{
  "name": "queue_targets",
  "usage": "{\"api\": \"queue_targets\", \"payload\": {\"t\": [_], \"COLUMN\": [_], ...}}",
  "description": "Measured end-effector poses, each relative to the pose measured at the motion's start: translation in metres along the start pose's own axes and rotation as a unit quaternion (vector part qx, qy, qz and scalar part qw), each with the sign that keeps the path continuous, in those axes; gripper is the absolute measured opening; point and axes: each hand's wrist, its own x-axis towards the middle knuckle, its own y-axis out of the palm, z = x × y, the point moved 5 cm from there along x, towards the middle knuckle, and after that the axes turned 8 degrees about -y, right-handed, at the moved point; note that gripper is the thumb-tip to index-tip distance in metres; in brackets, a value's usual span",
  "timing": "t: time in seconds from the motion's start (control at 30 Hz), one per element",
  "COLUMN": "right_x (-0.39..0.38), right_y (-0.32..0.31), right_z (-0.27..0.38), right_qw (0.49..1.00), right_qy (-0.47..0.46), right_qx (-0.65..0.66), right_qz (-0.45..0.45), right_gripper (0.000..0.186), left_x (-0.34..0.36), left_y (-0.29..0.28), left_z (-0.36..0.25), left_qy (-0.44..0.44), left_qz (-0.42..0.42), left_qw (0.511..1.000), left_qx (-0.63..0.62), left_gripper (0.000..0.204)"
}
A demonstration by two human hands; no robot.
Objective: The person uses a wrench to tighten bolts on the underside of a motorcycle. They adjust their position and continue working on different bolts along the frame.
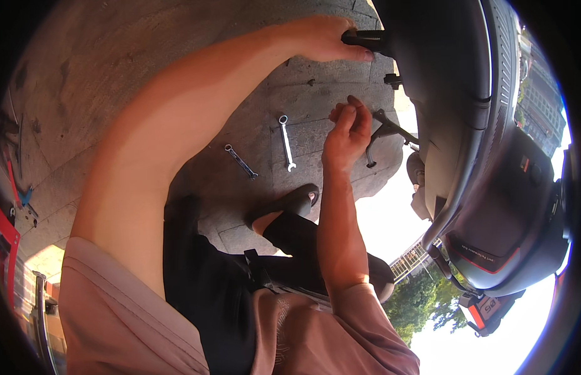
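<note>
Left fingers (364,55) hold the black peg (368,43), right fingers (362,109) apart from it

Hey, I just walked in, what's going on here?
A person's left hand has hold of a black peg jutting from a dark two-wheeled vehicle. Their right hand is raised near a black stand, fingers curled; whether it holds something small can't be made out. A longer wrench and a shorter wrench lie apart on the paved ground.
</note>
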Motion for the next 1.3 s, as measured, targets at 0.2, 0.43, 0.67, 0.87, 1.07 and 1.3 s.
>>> {"api": "queue_targets", "payload": {"t": [0.2, 0.43, 0.67, 0.87, 1.07, 1.3], "right_x": [0.065, 0.066, 0.072, 0.073, 0.075, 0.075], "right_y": [0.056, 0.067, 0.065, 0.065, 0.068, 0.071], "right_z": [0.077, 0.087, 0.083, 0.084, 0.081, 0.088], "right_qw": [0.960, 0.954, 0.951, 0.951, 0.942, 0.938], "right_qy": [0.046, 0.024, 0.010, 0.008, 0.041, -0.014], "right_qx": [0.224, 0.141, 0.107, 0.081, 0.082, 0.045], "right_qz": [-0.160, -0.262, -0.291, -0.299, -0.322, -0.344], "right_gripper": [0.034, 0.045, 0.051, 0.050, 0.050, 0.049], "left_x": [-0.001, -0.002, -0.019, -0.011, -0.010, -0.014], "left_y": [-0.005, -0.003, 0.003, 0.007, 0.008, 0.006], "left_z": [-0.009, 0.000, 0.004, 0.003, 0.004, 0.005], "left_qy": [0.026, 0.034, -0.026, -0.033, -0.044, -0.025], "left_qz": [-0.019, 0.004, -0.046, -0.004, -0.032, -0.051], "left_qw": [0.999, 0.999, 0.997, 0.998, 0.996, 0.995], "left_qx": [0.011, -0.041, -0.059, -0.061, -0.067, -0.084], "left_gripper": [0.045, 0.047, 0.048, 0.044, 0.045, 0.046]}}
